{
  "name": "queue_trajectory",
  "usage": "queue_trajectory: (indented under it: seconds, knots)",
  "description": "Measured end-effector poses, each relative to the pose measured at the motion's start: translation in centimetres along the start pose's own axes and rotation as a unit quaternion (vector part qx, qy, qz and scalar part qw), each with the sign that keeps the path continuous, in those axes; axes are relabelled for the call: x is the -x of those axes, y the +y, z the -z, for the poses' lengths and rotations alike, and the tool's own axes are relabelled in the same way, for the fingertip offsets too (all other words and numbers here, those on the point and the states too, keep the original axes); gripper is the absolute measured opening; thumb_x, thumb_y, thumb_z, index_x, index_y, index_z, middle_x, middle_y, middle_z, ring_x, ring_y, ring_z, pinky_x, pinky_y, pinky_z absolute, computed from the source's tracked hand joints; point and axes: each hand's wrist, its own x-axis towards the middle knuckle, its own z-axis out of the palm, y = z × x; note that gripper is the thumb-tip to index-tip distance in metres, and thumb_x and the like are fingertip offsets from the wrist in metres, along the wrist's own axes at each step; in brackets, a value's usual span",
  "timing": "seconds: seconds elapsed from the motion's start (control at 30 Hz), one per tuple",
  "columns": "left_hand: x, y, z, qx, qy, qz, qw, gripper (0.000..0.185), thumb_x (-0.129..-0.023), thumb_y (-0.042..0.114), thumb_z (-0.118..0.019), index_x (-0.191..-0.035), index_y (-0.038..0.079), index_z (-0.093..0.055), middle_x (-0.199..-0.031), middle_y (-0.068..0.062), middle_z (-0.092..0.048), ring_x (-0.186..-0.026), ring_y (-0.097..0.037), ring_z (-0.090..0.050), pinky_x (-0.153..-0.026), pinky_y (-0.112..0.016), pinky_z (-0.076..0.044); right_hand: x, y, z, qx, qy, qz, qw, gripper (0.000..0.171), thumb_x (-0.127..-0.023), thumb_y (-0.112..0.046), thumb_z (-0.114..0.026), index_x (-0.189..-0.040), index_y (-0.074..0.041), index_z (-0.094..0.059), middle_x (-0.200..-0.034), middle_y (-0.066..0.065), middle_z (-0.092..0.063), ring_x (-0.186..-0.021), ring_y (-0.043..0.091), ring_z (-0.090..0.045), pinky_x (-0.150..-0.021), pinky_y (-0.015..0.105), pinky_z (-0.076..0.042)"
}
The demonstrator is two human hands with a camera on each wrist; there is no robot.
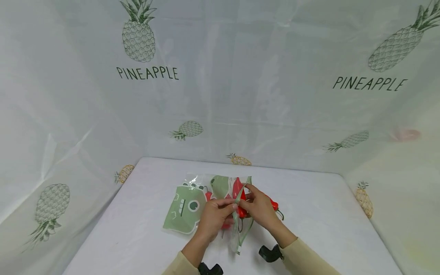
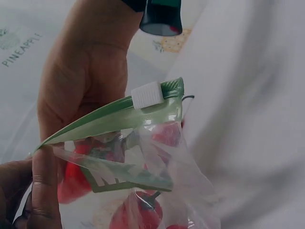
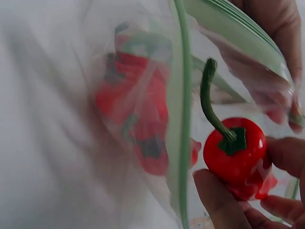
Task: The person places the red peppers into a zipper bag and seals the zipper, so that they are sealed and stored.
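Running near-to-far, the red pepper (image 3: 234, 164) points its stem (image 3: 206, 98) nearward.

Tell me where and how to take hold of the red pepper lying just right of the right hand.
Grip the red pepper around its rounded body beside the stem, coming from the right and above. The right hand hides its other end in the head view, while this side shows uncovered; the thin, curved stem would probably give a weaker hold.

Smooth glossy pepper (image 3: 240, 162), see-through plastic bag (image 3: 180, 124) — shiny and creased, matt tabletop (image 1: 326, 225)
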Motion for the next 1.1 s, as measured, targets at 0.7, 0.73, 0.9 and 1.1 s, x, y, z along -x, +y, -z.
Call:
queue_trajectory:
  seconds: [0.7,0.73,0.9,1.1]
  knots:
    - [-0.5,1.2,0.4,0.036,0.021,-0.016,0.999,0.032,-0.098,0.017,-0.077,-0.126,0.0,-0.076,-0.111,-0.014,-0.075,-0.081,-0.017,-0.077,-0.08,-0.042,-0.067,0.4,0.1,-2.1,-0.03,0.026,-0.014,0.999,0.066,-0.095,-0.022,-0.081,-0.152,-0.006,-0.052,-0.117,0.02,-0.074,-0.089,0.023,-0.076,-0.058,0.032,-0.065]
    - [-0.5,1.3,0.4,0.038,0.021,-0.015,0.9989,0.032,-0.098,0.017,-0.077,-0.126,0.0,-0.075,-0.111,-0.014,-0.075,-0.082,-0.017,-0.077,-0.079,-0.041,-0.067,0.4,0.1,-2.1,-0.031,0.026,-0.015,0.999,0.066,-0.095,-0.022,-0.081,-0.152,-0.007,-0.052,-0.117,0.019,-0.074,-0.09,0.023,-0.076,-0.059,0.032,-0.065]
    - [-0.9,1.2,0.7,0.067,0.031,-0.008,0.9973,0.033,-0.097,0.015,-0.077,-0.125,-0.002,-0.075,-0.11,-0.016,-0.076,-0.08,-0.018,-0.078,-0.074,-0.032,-0.067,0.5,0.0,-2.3,-0.052,0.019,-0.015,0.998,0.065,-0.095,-0.022,-0.081,-0.152,-0.007,-0.052,-0.122,0.018,-0.073,-0.099,0.027,-0.076,-0.064,0.034,-0.066]
    - [-1.4,1.3,1.2,0.083,0.048,-0.007,0.9954,0.034,-0.098,0.014,-0.077,-0.126,-0.004,-0.074,-0.109,-0.015,-0.077,-0.08,-0.017,-0.078,-0.075,-0.032,-0.067,0.7,-0.2,-2.3,-0.065,0.011,-0.017,0.998,0.065,-0.094,-0.025,-0.082,-0.151,-0.009,-0.054,-0.125,0.017,-0.072,-0.103,0.028,-0.075,-0.068,0.035,-0.067]
